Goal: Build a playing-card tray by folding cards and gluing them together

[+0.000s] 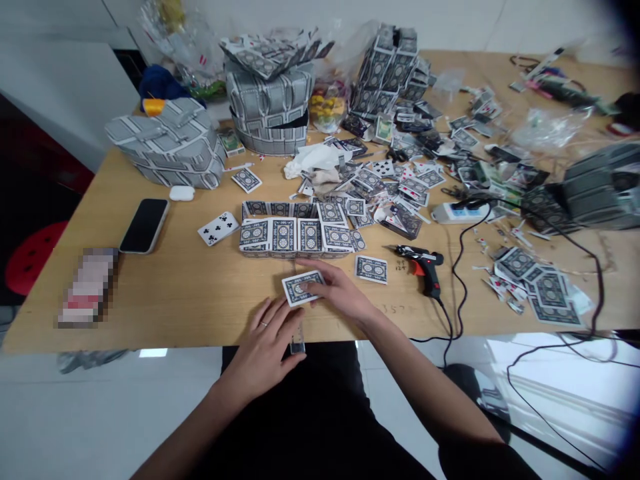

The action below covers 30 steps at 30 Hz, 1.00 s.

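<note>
My right hand [337, 292] rests its fingers on a blue-backed playing card [301, 287], pinching it just in front of a low box built from similar cards [295, 233]. My left hand [263, 341] sits at the table's front edge, its fingers and thumb around a short clear plastic stick [298, 340], perhaps a glue stick. A loose card [371, 269] lies face down to the right of the card box. A black and orange hot glue gun [420, 267] lies further right, with its cable trailing off the table.
The wooden table [150, 293] holds a black phone [145, 225], a face-up club card [218, 228], a white power strip [457, 213] and scattered card pieces. Large card-built boxes [267, 100] stand at the back. Black cables cross the right side.
</note>
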Available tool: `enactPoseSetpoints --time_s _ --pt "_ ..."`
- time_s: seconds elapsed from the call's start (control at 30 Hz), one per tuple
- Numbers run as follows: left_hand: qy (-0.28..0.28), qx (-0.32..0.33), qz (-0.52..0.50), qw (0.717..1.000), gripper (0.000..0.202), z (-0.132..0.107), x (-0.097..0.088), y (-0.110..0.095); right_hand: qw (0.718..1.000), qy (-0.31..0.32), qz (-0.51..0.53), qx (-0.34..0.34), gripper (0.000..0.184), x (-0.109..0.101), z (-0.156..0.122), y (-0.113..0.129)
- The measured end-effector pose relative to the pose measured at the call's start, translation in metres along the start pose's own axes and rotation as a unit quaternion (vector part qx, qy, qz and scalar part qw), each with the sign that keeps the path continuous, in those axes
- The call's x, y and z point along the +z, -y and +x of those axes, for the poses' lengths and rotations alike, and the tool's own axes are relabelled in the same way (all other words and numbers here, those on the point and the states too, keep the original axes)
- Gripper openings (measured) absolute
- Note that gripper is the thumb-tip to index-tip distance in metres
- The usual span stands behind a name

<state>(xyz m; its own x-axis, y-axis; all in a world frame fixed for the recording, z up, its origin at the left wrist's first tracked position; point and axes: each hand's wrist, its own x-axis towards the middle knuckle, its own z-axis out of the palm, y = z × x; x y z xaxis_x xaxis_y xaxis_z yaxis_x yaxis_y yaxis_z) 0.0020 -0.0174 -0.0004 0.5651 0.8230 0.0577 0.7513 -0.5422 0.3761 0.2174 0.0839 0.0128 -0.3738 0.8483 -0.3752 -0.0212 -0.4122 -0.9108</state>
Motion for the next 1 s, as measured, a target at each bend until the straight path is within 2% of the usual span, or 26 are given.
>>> enactPoseSetpoints --time_s 0.07,0.17,0.37,0.53,0.67,0.8,1.0 --pt "-0.003 -0.002 0.001 1.0 0.065 -0.002 0.001 0.0 0.998 0.02 0.041 0.03 0.06 0.004 0.017 0.0" --pt "-0.011 0.004 -0.003 1.0 0.062 -0.007 0.002 -0.001 0.996 0.015 0.077 0.053 0.062 0.009 0.035 0.001" --pt "-0.023 0.015 -0.003 1.0 0.067 -0.014 0.005 -0.006 0.998 -0.003 0.048 0.051 0.058 0.012 0.044 0.008" --pt "-0.035 0.056 -0.019 0.998 0.079 -0.019 -0.001 0.005 0.999 -0.022 -0.032 -0.01 0.037 0.013 0.018 0.006" --pt "-0.047 0.058 -0.043 0.996 0.088 -0.023 -0.009 0.016 0.991 -0.076 -0.106 -0.043 0.028 0.003 -0.013 -0.004" --pt "-0.052 0.056 -0.042 0.996 0.092 -0.021 -0.01 0.014 0.967 -0.133 -0.21 -0.054 0.025 -0.005 -0.032 -0.015" --pt "-0.042 0.071 -0.012 0.996 0.087 -0.01 0.001 0.004 0.93 -0.143 -0.322 -0.104 0.025 0.001 -0.032 -0.021"
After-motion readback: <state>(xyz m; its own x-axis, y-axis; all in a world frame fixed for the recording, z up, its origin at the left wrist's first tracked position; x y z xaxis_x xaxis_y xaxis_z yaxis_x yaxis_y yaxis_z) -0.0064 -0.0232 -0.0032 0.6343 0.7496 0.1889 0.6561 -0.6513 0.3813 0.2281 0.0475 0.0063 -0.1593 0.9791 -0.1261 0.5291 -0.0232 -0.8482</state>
